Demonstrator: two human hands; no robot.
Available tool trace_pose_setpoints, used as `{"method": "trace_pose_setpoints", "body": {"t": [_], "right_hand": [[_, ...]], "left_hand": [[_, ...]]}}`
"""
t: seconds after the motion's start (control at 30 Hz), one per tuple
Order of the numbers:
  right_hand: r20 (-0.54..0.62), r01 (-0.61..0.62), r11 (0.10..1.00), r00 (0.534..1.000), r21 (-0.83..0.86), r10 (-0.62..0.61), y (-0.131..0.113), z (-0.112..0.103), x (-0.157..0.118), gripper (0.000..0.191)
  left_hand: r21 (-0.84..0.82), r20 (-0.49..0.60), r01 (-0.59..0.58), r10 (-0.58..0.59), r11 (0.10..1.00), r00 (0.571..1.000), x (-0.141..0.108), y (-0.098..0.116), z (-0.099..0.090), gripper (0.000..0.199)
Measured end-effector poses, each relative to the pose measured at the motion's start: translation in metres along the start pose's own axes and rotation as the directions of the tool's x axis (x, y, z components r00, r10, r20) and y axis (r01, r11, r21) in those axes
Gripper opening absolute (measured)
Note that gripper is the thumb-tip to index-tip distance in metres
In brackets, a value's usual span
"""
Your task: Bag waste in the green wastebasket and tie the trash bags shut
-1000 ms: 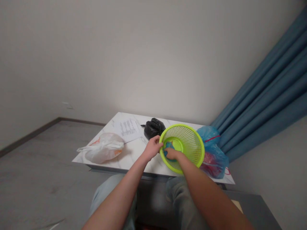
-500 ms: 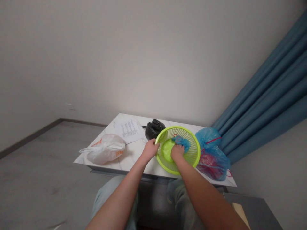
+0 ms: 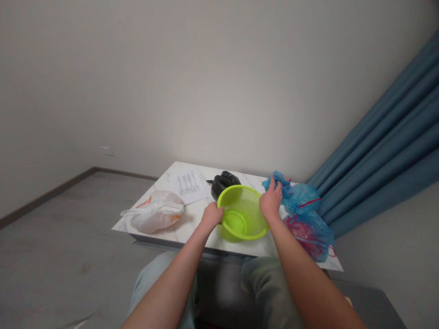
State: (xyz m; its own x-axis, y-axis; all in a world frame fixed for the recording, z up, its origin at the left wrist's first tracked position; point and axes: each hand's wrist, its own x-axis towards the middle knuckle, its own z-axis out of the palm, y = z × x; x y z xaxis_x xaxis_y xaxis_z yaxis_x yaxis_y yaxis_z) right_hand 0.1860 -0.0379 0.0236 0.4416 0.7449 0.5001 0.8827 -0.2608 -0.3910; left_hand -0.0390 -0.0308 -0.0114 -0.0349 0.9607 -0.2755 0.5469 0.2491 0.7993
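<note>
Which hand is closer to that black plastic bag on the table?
Left. The left hand sits on the green basket, in front of the black plastic bag; the right hand is farther off, to the bag's right.

Plain rm: off-white painted wall, blue pleated curtain at R.
Grey concrete-look floor w/ dark brown skirting board, white marble-pattern bench, soft even light.
</note>
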Motion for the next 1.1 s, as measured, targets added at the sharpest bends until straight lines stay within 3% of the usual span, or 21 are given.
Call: {"method": "trace_pose_setpoints", "body": {"t": [0.2, 0.3, 0.37, 0.43, 0.53, 0.57, 0.63, 0.7, 0.77, 0.83, 0.9, 1.0, 1.07, 1.1], "right_hand": [[0.211, -0.091, 0.981, 0.976, 0.171, 0.054, 0.065, 0.026, 0.007, 0.070], [0.203, -0.188, 0.964, 0.968, 0.189, 0.149, 0.091, 0.036, 0.005, 0.067], [0.160, -0.252, 0.957, 0.960, 0.143, 0.229, 0.100, 0.038, 0.002, 0.065], [0.127, -0.293, 0.953, 0.951, 0.082, 0.282, 0.104, 0.038, 0.000, 0.064], [0.140, -0.312, 0.949, 0.942, 0.038, 0.304, 0.101, 0.035, -0.002, 0.062], [0.153, -0.305, 0.952, 0.943, 0.040, 0.296, 0.098, 0.033, -0.001, 0.061], [0.171, -0.276, 0.959, 0.950, 0.066, 0.261, 0.091, 0.030, 0.002, 0.058], [0.169, -0.244, 0.962, 0.960, 0.122, 0.223, 0.081, 0.026, 0.007, 0.055], [0.155, -0.225, 0.954, 0.968, 0.198, 0.196, 0.069, 0.020, 0.012, 0.051], [0.139, -0.194, 0.937, 0.977, 0.289, 0.160, 0.054, 0.013, 0.015, 0.047], [0.108, -0.134, 0.912, 0.989, 0.388, 0.100, 0.036, 0.004, 0.014, 0.040], [0.047, -0.032, 0.861, 0.999, 0.507, 0.010, 0.007, -0.012, 0.006, 0.030], [0.020, 0.021, 0.827, 0.999, 0.562, -0.039, -0.013, -0.024, -0.002, 0.027], [0.010, 0.048, 0.803, 0.998, 0.594, -0.067, -0.023, -0.031, -0.007, 0.026]], "left_hand": [[0.074, -0.013, 0.025, -0.025, 0.997, 1.000, 0.003, -0.009, -0.010, 0.016], [0.217, -0.028, 0.029, -0.024, 0.976, 0.999, 0.005, -0.012, -0.027, 0.031], [0.336, -0.136, 0.035, 0.011, 0.941, 0.991, 0.007, -0.016, -0.043, 0.037], [0.429, -0.327, 0.033, 0.121, 0.903, 0.937, 0.008, -0.020, -0.063, 0.039], [0.515, -0.597, 0.098, 0.275, 0.851, 0.754, 0.012, -0.032, -0.091, 0.047], [0.509, -0.658, 0.153, 0.269, 0.847, 0.704, 0.014, -0.037, -0.100, 0.050], [0.454, -0.724, 0.288, 0.161, 0.843, 0.670, 0.021, -0.051, -0.115, 0.057], [0.374, -0.688, 0.420, -0.056, 0.827, 0.723, 0.028, -0.068, -0.125, 0.061], [0.324, -0.506, 0.488, -0.287, 0.810, 0.813, 0.035, -0.084, -0.129, 0.068], [0.339, -0.315, 0.466, -0.369, 0.817, 0.875, 0.039, -0.096, -0.127, 0.074], [0.379, -0.252, 0.409, -0.332, 0.830, 0.909, 0.038, -0.100, -0.119, 0.072], [0.396, -0.325, 0.340, -0.216, 0.853, 0.921, 0.030, -0.084, -0.109, 0.062], [0.385, -0.424, 0.245, -0.066, 0.890, 0.903, 0.021, -0.060, -0.110, 0.063], [0.372, -0.485, 0.182, 0.023, 0.910, 0.874, 0.015, -0.046, -0.112, 0.065]]}}
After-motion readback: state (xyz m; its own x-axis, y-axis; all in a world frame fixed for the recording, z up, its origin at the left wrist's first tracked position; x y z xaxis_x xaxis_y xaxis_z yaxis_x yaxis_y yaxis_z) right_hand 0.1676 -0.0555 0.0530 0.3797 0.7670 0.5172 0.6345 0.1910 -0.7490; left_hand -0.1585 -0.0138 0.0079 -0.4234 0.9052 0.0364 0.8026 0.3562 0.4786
